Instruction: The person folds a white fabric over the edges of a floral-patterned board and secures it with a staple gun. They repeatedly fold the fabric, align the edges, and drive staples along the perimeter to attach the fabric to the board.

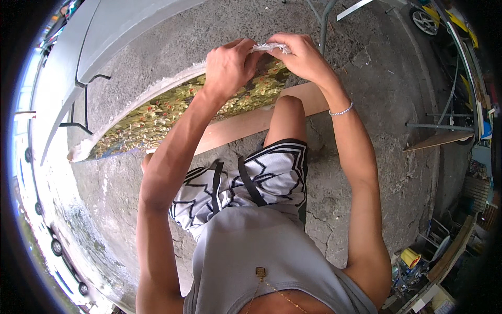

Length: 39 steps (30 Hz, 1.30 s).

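A long printed fabric panel [151, 120] stretches out in front of me, patterned with gold-green leaves and small red spots. Along its far side runs a frayed white edge [180, 78], which ends in a bunched tip at the left. My left hand [230, 64] is closed on this edge, its fingertips hidden behind it. Close by on the right, my right hand [300, 55] pinches the same edge, with a short fringed stretch showing between the two hands. A bare wooden board [238, 127] lies along the panel's near side, partly behind my left forearm and right knee.
Grey tabletops [123, 26] with a black metal leg [86, 110] stand at the upper left. The concrete floor [366, 104] is cracked. At the right are a motorbike wheel [424, 22], metal legs [439, 125], a brown board [436, 140] and clutter around a yellow container [410, 258].
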### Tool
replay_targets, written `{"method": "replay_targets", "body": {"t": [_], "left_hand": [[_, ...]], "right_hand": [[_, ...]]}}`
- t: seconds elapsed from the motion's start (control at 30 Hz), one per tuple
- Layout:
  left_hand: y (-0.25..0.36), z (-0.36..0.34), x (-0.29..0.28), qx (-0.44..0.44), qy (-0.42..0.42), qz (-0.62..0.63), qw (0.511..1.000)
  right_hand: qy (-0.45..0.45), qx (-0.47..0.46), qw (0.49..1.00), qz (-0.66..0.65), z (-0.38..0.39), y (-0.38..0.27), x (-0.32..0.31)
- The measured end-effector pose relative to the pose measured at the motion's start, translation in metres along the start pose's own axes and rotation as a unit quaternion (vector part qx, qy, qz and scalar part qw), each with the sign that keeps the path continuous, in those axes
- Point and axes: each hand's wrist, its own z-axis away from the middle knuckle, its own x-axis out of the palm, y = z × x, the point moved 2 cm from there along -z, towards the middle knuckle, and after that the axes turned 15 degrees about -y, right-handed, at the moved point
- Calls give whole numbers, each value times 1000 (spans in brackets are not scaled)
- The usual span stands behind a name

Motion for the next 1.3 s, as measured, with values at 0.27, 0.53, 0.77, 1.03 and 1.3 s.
{"method": "replay_targets", "body": {"t": [0.27, 0.53, 0.77, 1.03, 1.3], "left_hand": [[-6, -10, -3, -11, -52, 0, 999], [-5, -2, 8, 7, 44, -40, 998], [-7, -2, 12, 24, 94, -65, 993], [-2, -5, 12, -20, 111, -40, 993], [7, -12, -1, -195, -44, 6, 980]], "right_hand": [[51, -69, 990, 111, -5, -6, -2], [83, -73, 988, 106, -3, -12, 9], [133, -90, 979, 125, -6, -16, 13], [108, -23, 989, 98, -10, -20, 10], [-90, 161, 981, 63, -30, -9, -12]]}}
